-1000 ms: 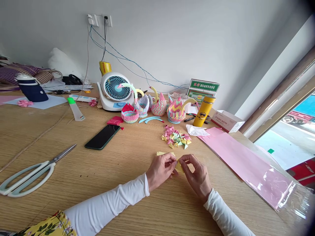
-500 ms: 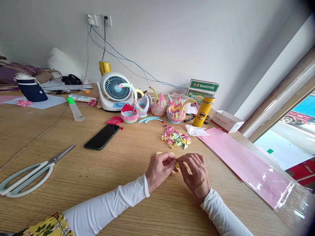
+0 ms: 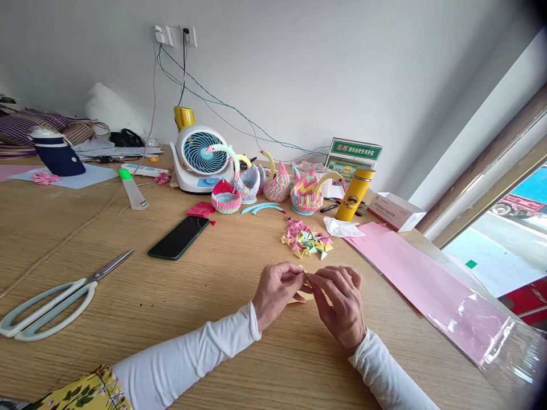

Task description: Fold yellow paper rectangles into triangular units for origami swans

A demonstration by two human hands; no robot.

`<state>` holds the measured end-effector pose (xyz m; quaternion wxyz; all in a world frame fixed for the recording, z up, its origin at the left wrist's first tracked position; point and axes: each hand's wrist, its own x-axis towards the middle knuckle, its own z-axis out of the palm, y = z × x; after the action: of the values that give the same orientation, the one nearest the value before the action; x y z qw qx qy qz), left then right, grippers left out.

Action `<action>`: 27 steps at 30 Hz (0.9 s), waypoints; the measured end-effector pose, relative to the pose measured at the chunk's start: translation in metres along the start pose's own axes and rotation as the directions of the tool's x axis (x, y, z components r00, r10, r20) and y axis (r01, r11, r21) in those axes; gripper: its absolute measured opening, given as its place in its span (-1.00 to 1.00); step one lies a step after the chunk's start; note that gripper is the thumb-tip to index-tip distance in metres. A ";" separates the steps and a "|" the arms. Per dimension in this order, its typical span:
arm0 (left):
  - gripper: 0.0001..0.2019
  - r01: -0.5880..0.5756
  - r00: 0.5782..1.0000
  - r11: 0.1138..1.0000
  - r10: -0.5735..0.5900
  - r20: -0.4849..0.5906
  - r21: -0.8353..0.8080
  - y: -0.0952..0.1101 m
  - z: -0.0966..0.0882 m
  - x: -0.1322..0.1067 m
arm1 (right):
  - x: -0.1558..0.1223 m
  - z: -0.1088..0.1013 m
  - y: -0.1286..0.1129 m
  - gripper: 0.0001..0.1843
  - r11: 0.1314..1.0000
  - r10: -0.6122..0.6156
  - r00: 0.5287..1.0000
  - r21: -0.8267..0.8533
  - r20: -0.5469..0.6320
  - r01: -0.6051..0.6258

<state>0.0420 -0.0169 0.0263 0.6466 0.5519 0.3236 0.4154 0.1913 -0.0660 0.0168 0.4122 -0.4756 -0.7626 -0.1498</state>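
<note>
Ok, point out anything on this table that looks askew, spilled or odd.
Nothing looks damaged or spilled. The folded paper pieces lie in a loose heap, and a crumpled tissue sits by the yellow bottle. Both hands, left and right, pinch a yellow paper.

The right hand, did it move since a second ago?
Yes. The right hand slid a little left along the table, closer over the yellow paper, away from the pink sheet.
</note>
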 end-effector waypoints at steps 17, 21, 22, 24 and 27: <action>-0.67 0.022 0.999 0.999 -0.020 0.047 -0.033 0.003 -0.004 0.003 | -0.001 0.001 -0.002 -0.73 0.987 0.110 0.994 0.113 0.004 -0.110; -0.67 -0.030 0.999 1.000 0.030 0.030 0.002 0.003 -0.004 0.003 | -0.001 0.004 -0.002 -0.74 0.888 0.336 0.942 0.326 0.020 -0.324; -0.68 -0.043 0.999 0.999 0.042 0.028 0.016 0.003 -0.004 0.004 | -0.001 0.005 -0.002 -0.71 0.846 0.388 0.921 0.382 0.037 -0.371; -0.68 -0.064 0.998 0.997 0.063 0.026 0.046 0.002 -0.004 0.004 | -0.001 0.006 -0.001 -0.65 0.747 0.470 0.878 0.490 0.091 -0.450; -0.68 -0.101 0.994 0.992 0.098 0.040 0.075 0.000 -0.004 0.003 | 0.000 0.006 -0.001 -0.58 0.577 0.540 0.819 0.624 0.192 -0.527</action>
<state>0.0395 -0.0119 0.0261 0.6092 0.5994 0.2997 0.4241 0.1875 -0.0628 0.0135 0.5839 -0.5065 -0.5823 0.2518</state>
